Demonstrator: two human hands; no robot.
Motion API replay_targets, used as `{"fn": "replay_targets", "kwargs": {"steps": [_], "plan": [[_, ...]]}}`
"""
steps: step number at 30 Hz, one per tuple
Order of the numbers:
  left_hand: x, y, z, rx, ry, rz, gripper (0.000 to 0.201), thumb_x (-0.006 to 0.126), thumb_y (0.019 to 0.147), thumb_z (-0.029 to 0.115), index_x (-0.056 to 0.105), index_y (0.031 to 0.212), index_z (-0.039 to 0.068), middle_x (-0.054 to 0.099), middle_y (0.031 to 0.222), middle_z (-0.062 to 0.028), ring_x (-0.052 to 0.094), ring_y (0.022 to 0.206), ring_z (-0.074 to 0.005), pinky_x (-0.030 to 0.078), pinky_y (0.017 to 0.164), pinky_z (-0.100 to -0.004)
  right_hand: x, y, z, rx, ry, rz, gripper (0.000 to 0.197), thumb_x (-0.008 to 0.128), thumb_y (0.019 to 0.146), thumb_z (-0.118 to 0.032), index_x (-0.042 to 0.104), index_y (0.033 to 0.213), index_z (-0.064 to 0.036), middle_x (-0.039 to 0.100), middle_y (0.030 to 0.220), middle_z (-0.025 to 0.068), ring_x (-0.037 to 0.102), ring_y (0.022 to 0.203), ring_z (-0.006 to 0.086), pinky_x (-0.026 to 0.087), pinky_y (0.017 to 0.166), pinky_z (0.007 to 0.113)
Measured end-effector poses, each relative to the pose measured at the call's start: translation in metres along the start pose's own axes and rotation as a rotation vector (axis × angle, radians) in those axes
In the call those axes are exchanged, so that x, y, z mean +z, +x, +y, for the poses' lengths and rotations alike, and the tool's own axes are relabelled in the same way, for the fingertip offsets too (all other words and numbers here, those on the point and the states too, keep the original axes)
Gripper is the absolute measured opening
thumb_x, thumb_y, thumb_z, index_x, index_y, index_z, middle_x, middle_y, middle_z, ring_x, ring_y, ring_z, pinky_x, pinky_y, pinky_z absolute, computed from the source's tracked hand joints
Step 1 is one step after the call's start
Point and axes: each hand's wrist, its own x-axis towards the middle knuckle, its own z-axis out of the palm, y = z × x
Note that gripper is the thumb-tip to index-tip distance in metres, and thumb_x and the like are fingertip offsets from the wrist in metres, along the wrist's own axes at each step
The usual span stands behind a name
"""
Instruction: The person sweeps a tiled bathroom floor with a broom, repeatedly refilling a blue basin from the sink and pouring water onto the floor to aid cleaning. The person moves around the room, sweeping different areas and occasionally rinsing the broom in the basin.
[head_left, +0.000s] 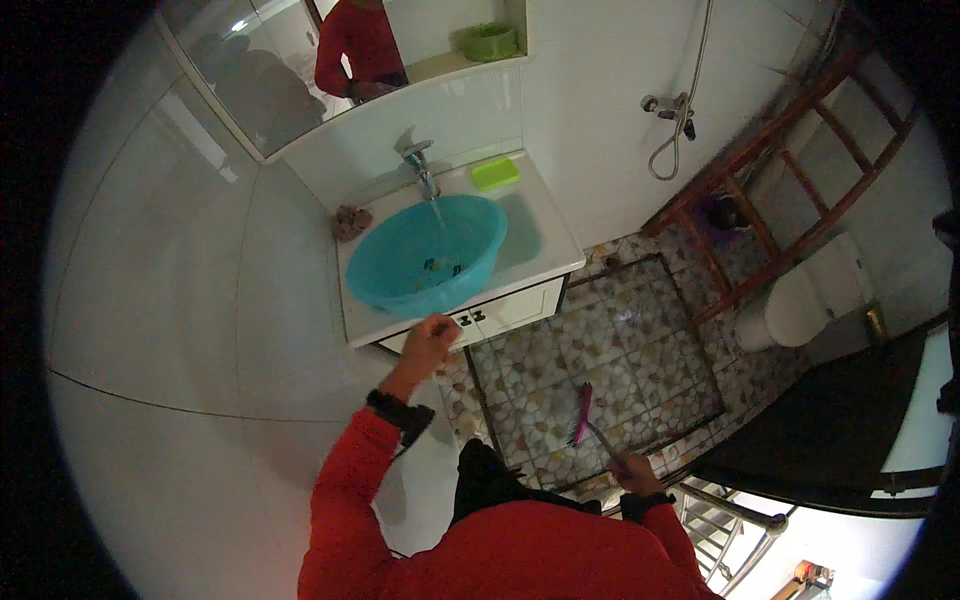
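Note:
In my right hand (637, 472), at the lower right, is the handle of a brush (581, 415) with a pink-purple head and dark bristles. The brush head hangs over the patterned floor. My left hand (428, 345) is by the front of a blue plastic basin (375, 265), its fingers curled closed; whether anything is in them is hidden. That basin sits tilted on the white sink counter (560, 235). From the metal faucet (420, 170) a thin stream of water runs into it. A few small dark things (432, 265) show inside the basin.
On the counter are a lime-green soap dish (494, 174) and a brownish crumpled cloth (351, 222). A wooden ladder (775, 185) leans at the right, beside the white toilet (800, 305). A shower hose (697, 60) hangs on the wall. Metal railings (735, 515) stand near my right arm.

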Motion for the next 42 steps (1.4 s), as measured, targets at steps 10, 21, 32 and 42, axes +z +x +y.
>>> {"fn": "replay_targets", "kwargs": {"steps": [10, 21, 32, 42], "plan": [[-0.135, 0.181, 0.021, -0.108, -0.795, -0.232, 0.004, 0.057, 0.091, 0.002, 0.054, 0.092, -0.002, 0.056, 0.082, -0.0064, 0.056, 0.081, -0.0184, 0.049, 0.077, -0.0301, -0.098, -0.149, -0.128, 0.953, 1.459, 0.348, 0.022, 0.060, 0.095, -0.017, 0.065, 0.106, 0.0007, 0.062, 0.073, 0.0070, 0.049, 0.050, 0.0076, 0.031, 0.035, 0.020], [-0.132, 0.354, -0.029, 0.546, 1.234, -0.187, 0.009, 0.067, 0.086, 0.008, 0.068, 0.094, 0.003, 0.068, 0.089, -0.0177, 0.066, 0.080, -0.0304, 0.052, 0.069, -0.0392, -0.079, -0.109, -0.190, 1.123, 1.481, 0.623, 0.030, 0.059, 0.095, -0.009, 0.052, 0.122, 0.0014, 0.064, 0.090, 0.0184, 0.050, 0.052, 0.0136, 0.038, 0.041, 0.025], [-0.157, 0.410, -0.066, -0.194, 0.069, -0.231, 0.030, 0.063, 0.095, 0.033, 0.062, 0.086, 0.004, 0.055, 0.074, -0.0031, 0.052, 0.066, -0.0154, 0.046, 0.063, -0.0308, -0.030, -0.070, -0.149, 1.007, 1.500, 0.513, 0.032, 0.061, 0.094, -0.015, 0.054, 0.120, 0.0015, 0.067, 0.089, 0.0132, 0.060, 0.059, 0.0161, 0.049, 0.049, 0.029], [-0.160, 0.438, -0.078, -0.399, 0.599, -0.291, 0.037, 0.061, 0.094, 0.037, 0.066, 0.109, 0.004, 0.061, 0.087, -0.0037, 0.058, 0.081, -0.0152, 0.048, 0.068, -0.0325, -0.021, -0.049, -0.135, 0.960, 1.471, 0.421, 0.014, 0.060, 0.093, -0.013, 0.059, 0.102, -0.0018, 0.064, 0.077, 0.0078, 0.052, 0.053, 0.0134, 0.038, 0.042, 0.027]]}}
